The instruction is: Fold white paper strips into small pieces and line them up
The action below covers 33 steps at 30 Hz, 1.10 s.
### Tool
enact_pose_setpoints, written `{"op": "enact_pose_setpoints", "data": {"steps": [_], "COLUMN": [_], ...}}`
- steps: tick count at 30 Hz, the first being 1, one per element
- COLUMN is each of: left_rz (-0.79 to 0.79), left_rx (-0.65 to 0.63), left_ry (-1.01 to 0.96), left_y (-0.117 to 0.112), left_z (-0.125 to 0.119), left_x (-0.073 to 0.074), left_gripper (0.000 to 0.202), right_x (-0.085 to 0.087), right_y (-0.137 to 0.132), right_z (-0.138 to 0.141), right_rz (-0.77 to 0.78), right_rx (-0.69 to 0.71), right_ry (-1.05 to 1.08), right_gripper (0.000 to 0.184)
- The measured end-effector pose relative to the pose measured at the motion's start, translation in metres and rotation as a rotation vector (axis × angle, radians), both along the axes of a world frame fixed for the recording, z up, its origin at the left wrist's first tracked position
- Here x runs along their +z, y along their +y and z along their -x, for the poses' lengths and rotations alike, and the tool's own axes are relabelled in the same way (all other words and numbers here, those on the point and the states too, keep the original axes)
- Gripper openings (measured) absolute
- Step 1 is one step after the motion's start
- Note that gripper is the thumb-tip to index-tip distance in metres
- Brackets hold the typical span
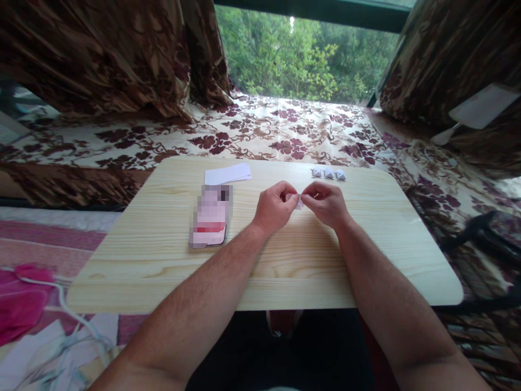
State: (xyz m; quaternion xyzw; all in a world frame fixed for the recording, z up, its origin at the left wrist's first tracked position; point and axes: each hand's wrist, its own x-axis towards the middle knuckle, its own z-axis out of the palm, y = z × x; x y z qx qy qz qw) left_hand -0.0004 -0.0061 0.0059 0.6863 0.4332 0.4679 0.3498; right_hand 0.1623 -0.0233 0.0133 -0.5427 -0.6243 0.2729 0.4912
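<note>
My left hand (275,206) and my right hand (325,203) meet over the middle of a pale wooden table (285,271). Both are closed in a pinch on one small white piece of folded paper (299,202), which shows only as a sliver between the fingertips. Three small folded white paper shapes (329,174) stand in a row near the table's far edge, just beyond my right hand. A stack of white paper sheets (227,174) lies at the far left of the table.
A pink and white flat object (210,216), blurred out, lies left of my left hand. Floral bedding (285,130) and brown curtains (101,54) surround the table. Pink cloth (20,298) and white cables (73,331) lie at lower left. A dark chair base (484,228) stands right.
</note>
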Motion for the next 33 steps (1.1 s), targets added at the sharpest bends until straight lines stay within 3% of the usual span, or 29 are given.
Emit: {"op": "enact_pose_setpoints", "data": {"steps": [6,13,17,22,33], "left_rz": [0.019,0.209,0.223,0.225,0.327], "left_rx": [-0.023,-0.182,-0.183,-0.136,-0.234], "left_ry": [-0.054,-0.246,-0.190,-0.101,-0.156], "left_y": [0.001,0.003,0.001,0.001,-0.003], "left_z": [0.001,0.001,0.001,0.002,0.001], "left_x": [0.000,0.003,0.005,0.004,0.008], "left_gripper": [0.009,0.023,0.018,0.020,0.019], "right_x": [0.002,0.012,0.011,0.008,0.006], "right_y": [-0.002,-0.004,-0.004,-0.002,-0.001], "right_z": [0.001,0.001,0.002,0.003,0.004], "right_rz": [0.043,0.016,0.042,0.051,0.119], "right_rx": [0.067,0.023,0.074,0.040,0.053], "right_ry": [0.070,0.272,0.280,0.280,0.314], "right_gripper": [0.010,0.016,0.012,0.005,0.003]}}
